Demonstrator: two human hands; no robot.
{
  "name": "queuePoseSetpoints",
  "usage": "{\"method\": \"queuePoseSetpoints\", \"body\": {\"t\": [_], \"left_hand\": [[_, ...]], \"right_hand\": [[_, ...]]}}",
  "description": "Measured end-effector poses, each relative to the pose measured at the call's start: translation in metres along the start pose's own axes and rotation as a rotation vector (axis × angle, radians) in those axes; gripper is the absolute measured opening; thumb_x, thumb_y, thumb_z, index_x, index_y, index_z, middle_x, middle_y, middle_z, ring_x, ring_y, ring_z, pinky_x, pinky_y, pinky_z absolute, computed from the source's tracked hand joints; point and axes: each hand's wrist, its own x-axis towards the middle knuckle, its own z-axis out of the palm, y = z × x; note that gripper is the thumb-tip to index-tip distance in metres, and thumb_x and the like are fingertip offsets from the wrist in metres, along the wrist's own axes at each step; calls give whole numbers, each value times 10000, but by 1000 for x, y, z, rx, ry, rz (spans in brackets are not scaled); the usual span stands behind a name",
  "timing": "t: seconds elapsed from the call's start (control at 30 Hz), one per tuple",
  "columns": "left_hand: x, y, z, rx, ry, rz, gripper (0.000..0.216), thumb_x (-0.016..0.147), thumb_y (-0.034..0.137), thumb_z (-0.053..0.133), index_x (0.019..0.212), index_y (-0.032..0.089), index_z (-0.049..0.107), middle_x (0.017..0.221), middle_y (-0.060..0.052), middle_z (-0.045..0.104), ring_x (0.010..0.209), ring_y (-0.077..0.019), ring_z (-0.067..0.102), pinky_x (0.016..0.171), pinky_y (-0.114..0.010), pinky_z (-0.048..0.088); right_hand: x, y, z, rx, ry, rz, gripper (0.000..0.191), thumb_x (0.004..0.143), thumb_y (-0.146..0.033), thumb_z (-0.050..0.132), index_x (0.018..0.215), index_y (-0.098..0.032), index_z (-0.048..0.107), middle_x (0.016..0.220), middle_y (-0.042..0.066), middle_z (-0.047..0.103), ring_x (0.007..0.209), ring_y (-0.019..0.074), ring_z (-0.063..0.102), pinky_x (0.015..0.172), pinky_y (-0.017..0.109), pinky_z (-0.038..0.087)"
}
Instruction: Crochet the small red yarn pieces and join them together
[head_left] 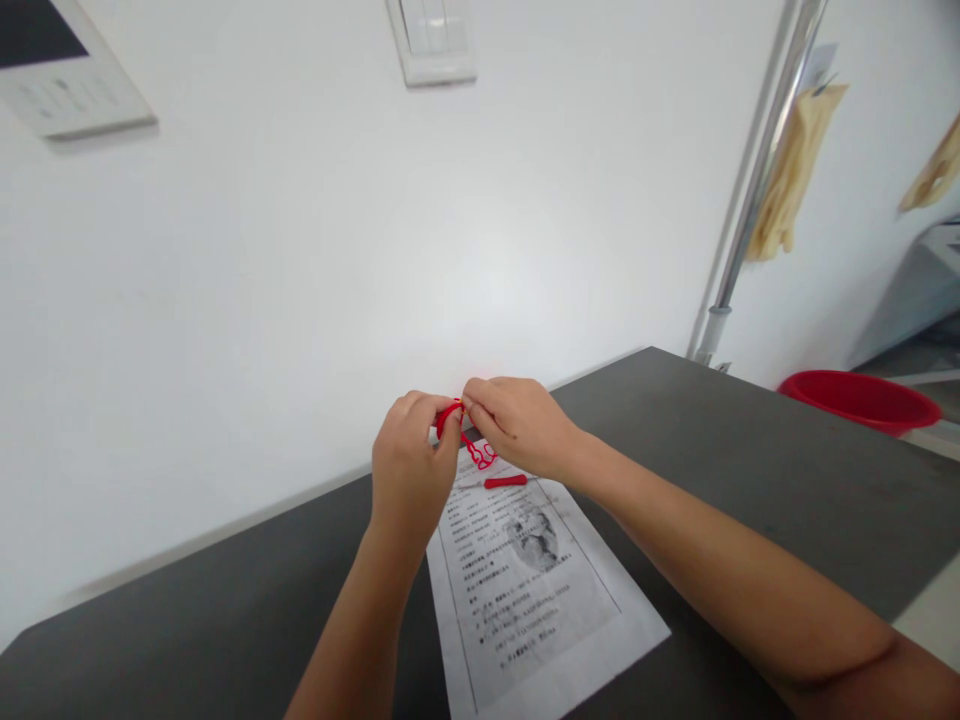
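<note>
A red cord (480,456) runs between my two hands, its loose loops hanging down over the top of the printed sheet. My left hand (414,450) is closed, thumb and fingers pinching a thicker red bundle of the cord. Close against it, my right hand (517,420) pinches the cord with its fingertips; a tiny yellowish spot shows at the pinch, too small to name. Below the hands, a tool with a red handle (505,482) and a thin shaft lies on the printed sheet (555,640).
The dark grey table (660,430) meets a white wall (300,250) just beyond my hands. A metal pole (765,160) stands at the right, with yellowish rubber gloves (799,170) hanging beside it. Past the table's right edge sits a red basin (859,400).
</note>
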Motion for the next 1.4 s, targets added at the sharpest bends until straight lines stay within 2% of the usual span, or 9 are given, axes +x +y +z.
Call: {"method": "queuePoseSetpoints", "body": {"t": [0.2,0.43,0.57,0.7,0.97,1.1,1.2,1.33,1.4], "left_hand": [[0,-2,2,125,65,207,159,885,105,526,776,200,594,716,-60,640,709,-229,552,671,-352,468],[-1,-2,3,19,70,125,124,912,115,554,833,188,617,766,-50,660,746,-206,587,702,-328,486],[-2,1,5,-62,75,62,115,931,112,542,910,171,638,823,-51,685,778,-186,617,726,-307,497],[-2,1,4,-49,55,42,119,929,113,537,886,179,626,801,-44,683,763,-180,619,714,-301,489],[0,-5,1,103,29,247,126,890,124,541,815,191,615,727,-59,671,701,-219,580,671,-339,476],[2,-10,-3,103,71,192,138,869,112,548,777,189,616,694,-48,654,683,-208,583,667,-326,474],[3,-16,-10,54,136,54,127,849,123,561,769,196,629,699,-23,656,676,-183,594,678,-306,476],[5,-17,-15,-175,126,-209,96,814,160,594,751,194,659,712,-3,675,664,-160,603,685,-294,479],[5,-16,-14,-320,104,-348,76,796,198,620,746,195,677,716,0,685,683,-169,612,695,-302,478]], "right_hand": [[-1,-6,-2,240,-14,153,319,1006,-197,392,729,-166,549,691,11,622,635,130,528,632,245,309],[-4,-5,-3,515,85,210,369,983,-200,413,645,-167,557,644,-4,621,623,119,538,631,239,337],[-3,-8,-2,362,136,234,328,969,-219,450,654,-172,526,632,-12,583,597,114,494,604,247,290],[-2,-11,-2,228,102,246,274,971,-241,457,716,-176,533,631,-14,574,575,119,463,584,256,255],[-3,-13,-4,-96,0,152,256,1016,-249,373,942,-145,595,791,73,690,696,195,608,592,295,264],[-5,-20,-4,-205,-25,105,268,1013,-242,359,984,-132,601,837,117,716,756,246,673,573,304,286],[-8,-25,-6,-247,-138,72,307,1019,-234,330,1013,-127,618,864,139,731,781,269,702,570,305,339],[-10,-24,-2,-273,-529,-32,317,1007,-224,386,1020,-120,685,956,167,754,874,301,728,627,325,442],[-10,-21,6,-268,-659,-77,261,964,-199,482,952,-122,732,936,158,767,895,308,734,667,335,478]]}}
